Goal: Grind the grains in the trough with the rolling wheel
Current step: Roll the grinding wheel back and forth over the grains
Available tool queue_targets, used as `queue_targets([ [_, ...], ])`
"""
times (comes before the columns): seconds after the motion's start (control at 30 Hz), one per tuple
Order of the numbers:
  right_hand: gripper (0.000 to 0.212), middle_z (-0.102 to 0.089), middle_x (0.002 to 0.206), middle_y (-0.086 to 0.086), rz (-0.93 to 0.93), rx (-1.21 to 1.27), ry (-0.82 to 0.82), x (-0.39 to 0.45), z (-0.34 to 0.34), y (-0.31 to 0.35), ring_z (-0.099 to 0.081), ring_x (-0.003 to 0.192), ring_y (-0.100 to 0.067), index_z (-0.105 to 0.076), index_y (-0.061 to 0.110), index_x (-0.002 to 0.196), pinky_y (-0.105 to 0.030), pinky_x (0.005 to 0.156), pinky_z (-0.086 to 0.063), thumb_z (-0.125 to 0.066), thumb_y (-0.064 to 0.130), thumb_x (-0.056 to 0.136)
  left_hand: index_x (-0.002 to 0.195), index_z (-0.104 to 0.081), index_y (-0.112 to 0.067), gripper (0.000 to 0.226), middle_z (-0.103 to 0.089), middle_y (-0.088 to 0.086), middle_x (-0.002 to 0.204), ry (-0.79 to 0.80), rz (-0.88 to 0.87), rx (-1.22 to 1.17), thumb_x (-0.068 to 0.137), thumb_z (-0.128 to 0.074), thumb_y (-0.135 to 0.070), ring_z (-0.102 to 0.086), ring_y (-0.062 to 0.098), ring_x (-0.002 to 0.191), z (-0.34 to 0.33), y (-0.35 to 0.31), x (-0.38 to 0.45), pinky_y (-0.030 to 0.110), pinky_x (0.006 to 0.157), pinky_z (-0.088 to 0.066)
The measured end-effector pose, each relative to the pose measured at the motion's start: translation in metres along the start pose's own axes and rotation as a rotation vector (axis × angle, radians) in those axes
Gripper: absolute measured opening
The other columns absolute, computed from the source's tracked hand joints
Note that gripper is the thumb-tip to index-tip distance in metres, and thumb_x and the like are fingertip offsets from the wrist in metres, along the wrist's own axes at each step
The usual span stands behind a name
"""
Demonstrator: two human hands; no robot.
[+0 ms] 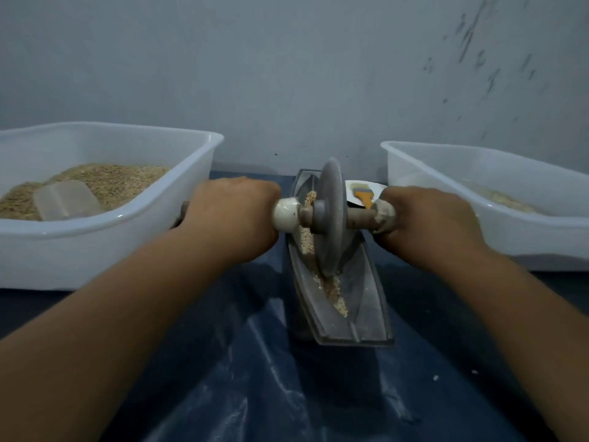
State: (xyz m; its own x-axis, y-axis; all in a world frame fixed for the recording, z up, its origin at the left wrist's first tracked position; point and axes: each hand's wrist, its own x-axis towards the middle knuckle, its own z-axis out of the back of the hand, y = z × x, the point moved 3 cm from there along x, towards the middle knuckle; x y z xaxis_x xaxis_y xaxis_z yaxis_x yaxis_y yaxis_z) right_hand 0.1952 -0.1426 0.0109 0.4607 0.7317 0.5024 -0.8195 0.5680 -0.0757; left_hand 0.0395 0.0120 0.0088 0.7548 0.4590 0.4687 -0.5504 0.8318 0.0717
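Observation:
A grey boat-shaped metal trough (pixel 366 301) lies lengthwise in front of me on a dark blue sheet. Tan grains (pixel 333 291) line its groove. A grey rolling wheel (pixel 331 199) stands upright in the groove near the trough's middle, on an axle with pale handle ends. My left hand (pixel 232 212) grips the left handle (pixel 287 213). My right hand (pixel 430 218) grips the right handle (pixel 384 215). Both palms face down and the fingers wrap out of sight under the handles.
A white plastic tub (pixel 105 250) at the left holds tan grain and a clear scoop (pixel 65 199). Another white tub (pixel 424 173) at the right holds a little pale ground material. A white plate with an orange-handled brush (pixel 363 194) sits behind the wheel. A grey wall stands close behind.

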Motion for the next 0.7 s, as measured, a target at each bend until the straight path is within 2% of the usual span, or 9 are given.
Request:
queue_targets([
  [0.1,0.020,-0.060,0.074,0.006,0.021,-0.006,0.070,0.002,0.005,-0.003,-0.058,0.072,-0.023,-0.047,0.027,0.071,-0.030,0.057,-0.034,-0.061,0.036,0.081,0.075,-0.045,-0.030,0.019,-0.052,-0.008,0.072,0.114,-0.008,-0.026,0.078,-0.064,-0.032,-0.051,0.014,0.068,0.001,0.003,0.000,0.030,0.066,-0.042],
  [0.17,0.019,-0.059,0.066,0.006,0.055,0.042,0.195,-0.005,0.017,-0.011,-0.055,0.062,-0.010,-0.053,0.029,0.070,-0.028,0.051,-0.036,-0.066,0.042,0.071,0.071,-0.047,-0.030,0.020,-0.056,-0.008,0.072,0.214,-0.047,-0.049,0.072,-0.067,-0.032,-0.052,0.010,0.064,0.008,0.005,-0.004,0.027,0.061,-0.042],
  [0.23,0.029,-0.062,0.067,0.012,0.082,0.170,0.341,-0.015,0.032,-0.017,-0.058,0.060,-0.005,-0.058,0.036,0.077,-0.026,0.049,-0.039,-0.064,0.054,0.055,0.070,-0.050,-0.031,0.019,-0.059,-0.009,0.071,0.282,-0.093,-0.085,0.067,-0.068,-0.032,-0.055,0.007,0.063,0.016,0.006,-0.007,0.025,0.056,-0.042],
  [0.3,0.038,-0.063,0.071,0.020,0.085,0.298,0.459,-0.021,0.039,-0.022,-0.059,0.062,0.000,-0.060,0.042,0.082,-0.025,0.051,-0.043,-0.063,0.058,0.049,0.073,-0.052,-0.031,0.017,-0.060,-0.009,0.073,0.291,-0.116,-0.099,0.067,-0.067,-0.033,-0.057,0.008,0.066,0.019,0.005,-0.008,0.024,0.057,-0.044],
  [0.37,0.029,-0.065,0.071,0.016,0.052,0.340,0.491,-0.015,0.030,-0.024,-0.059,0.061,-0.002,-0.062,0.038,0.082,-0.028,0.055,-0.046,-0.071,0.047,0.055,0.075,-0.052,-0.031,0.016,-0.061,-0.009,0.074,0.254,-0.111,-0.077,0.068,-0.067,-0.032,-0.058,0.010,0.069,0.016,0.005,-0.004,0.026,0.061,-0.047],
  [0.47,0.014,-0.063,0.068,0.007,-0.015,0.228,0.377,0.004,0.001,-0.025,-0.058,0.061,-0.009,-0.060,0.032,0.074,-0.030,0.056,-0.046,-0.070,0.037,0.066,0.073,-0.047,-0.032,0.020,-0.057,-0.009,0.075,0.193,-0.078,-0.050,0.073,-0.068,-0.030,-0.056,0.013,0.071,-0.002,0.006,0.014,0.030,0.067,-0.047],
  [0.57,0.018,-0.051,0.065,0.009,-0.022,0.017,0.196,0.033,-0.021,-0.023,-0.050,0.064,-0.018,-0.049,0.030,0.069,-0.026,0.050,-0.030,-0.065,0.039,0.071,0.077,-0.044,-0.032,0.023,-0.048,-0.008,0.071,0.126,0.013,-0.012,0.077,-0.066,-0.029,-0.050,0.017,0.071,-0.021,0.012,0.040,0.032,0.066,-0.039],
  [0.7,0.020,-0.039,0.063,0.009,-0.018,-0.061,0.048,0.073,-0.038,-0.020,-0.048,0.069,-0.024,-0.048,0.029,0.077,-0.028,0.052,-0.024,-0.066,0.034,0.072,0.082,-0.047,-0.030,0.013,-0.059,-0.005,0.077,-0.100,0.088,0.037,0.081,-0.059,-0.025,-0.054,0.022,0.071,-0.037,0.017,0.060,0.031,0.064,-0.033],
])
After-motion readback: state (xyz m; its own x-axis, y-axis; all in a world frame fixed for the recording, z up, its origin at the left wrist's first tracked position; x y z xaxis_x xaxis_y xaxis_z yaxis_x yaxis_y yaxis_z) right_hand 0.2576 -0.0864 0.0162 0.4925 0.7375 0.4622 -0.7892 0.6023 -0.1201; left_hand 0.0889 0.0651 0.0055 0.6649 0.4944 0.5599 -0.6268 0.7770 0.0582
